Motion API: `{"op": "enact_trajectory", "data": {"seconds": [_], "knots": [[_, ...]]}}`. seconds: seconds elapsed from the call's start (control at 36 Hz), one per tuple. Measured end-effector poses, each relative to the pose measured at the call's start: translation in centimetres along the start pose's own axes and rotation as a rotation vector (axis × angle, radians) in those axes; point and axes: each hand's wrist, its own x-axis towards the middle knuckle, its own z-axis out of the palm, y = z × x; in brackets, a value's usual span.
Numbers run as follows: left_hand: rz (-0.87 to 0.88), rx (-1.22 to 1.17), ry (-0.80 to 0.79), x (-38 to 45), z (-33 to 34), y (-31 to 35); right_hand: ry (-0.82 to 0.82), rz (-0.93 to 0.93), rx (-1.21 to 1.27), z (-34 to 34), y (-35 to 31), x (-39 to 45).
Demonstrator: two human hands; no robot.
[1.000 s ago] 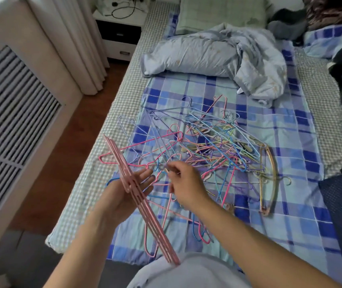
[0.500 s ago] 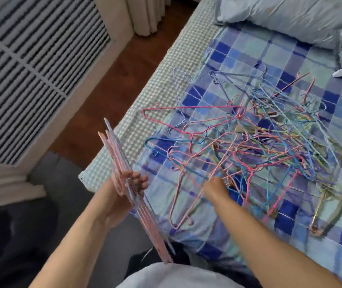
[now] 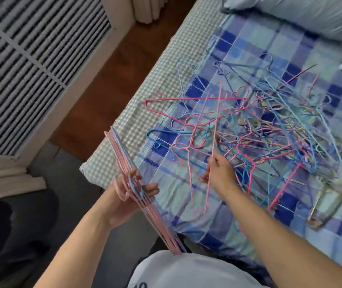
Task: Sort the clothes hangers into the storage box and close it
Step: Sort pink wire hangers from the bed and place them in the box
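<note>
Single head-worn view, looking steeply down, close over bed edge (image 3: 124, 113) and floor (image 3: 108, 84)

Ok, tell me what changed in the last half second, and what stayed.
The right hand, which was reaching into the pile of hangers, now pinches a pink hanger and lifts it toward the person. The left hand still grips the pink stack.

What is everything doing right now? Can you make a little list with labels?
left hand: the left hand grips a stack of pink wire hangers, held edge-on
right hand: the right hand pinches one pale pink wire hanger from the pile
pile: tangled pink, blue and purple wire hangers on the blue checked bedsheet
storage box: not in view
</note>
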Motion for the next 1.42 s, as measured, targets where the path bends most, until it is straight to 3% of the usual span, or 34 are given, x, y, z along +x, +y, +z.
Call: {"op": "enact_trajectory", "data": {"seconds": [0.25,0.44,0.58,0.75,0.94,1.06,1.19,1.33,1.42], "knots": [[-0.106,-0.100,-0.093,0.7,4.6,1.4,0.179,-0.287,-0.433,-7.5,-5.2,-4.2],[-0.086,-0.014,-0.113,0.4,7.3,0.8,0.062,-0.234,-0.707,-10.1,-4.6,-4.4],[0.003,0.028,-0.136,-1.1,8.8,0.7,-0.030,-0.162,-0.761,-10.8,-2.7,-3.3],[0.055,-0.040,-0.190,-2.4,7.3,0.7,0.004,-0.193,-0.767,-10.5,-2.8,-3.3],[0.094,0.005,-0.258,-3.3,5.6,0.7,-0.169,-0.276,-0.837,-9.1,-3.3,-4.4],[0.086,-0.025,-0.270,-2.7,4.9,0.7,-0.113,-0.253,-0.831,-9.0,-2.7,-4.9],[0.224,0.069,-0.223,-2.7,5.5,0.5,-0.032,-0.266,-0.812,-9.3,-2.2,-5.6],[0.282,-0.022,-0.177,-2.3,5.1,0.6,0.106,-0.144,-0.806,-9.6,-2.5,-6.0],[0.287,-0.069,-0.174,-2.0,4.6,0.9,0.015,-0.068,-0.967,-9.7,-2.9,-5.8]]}}
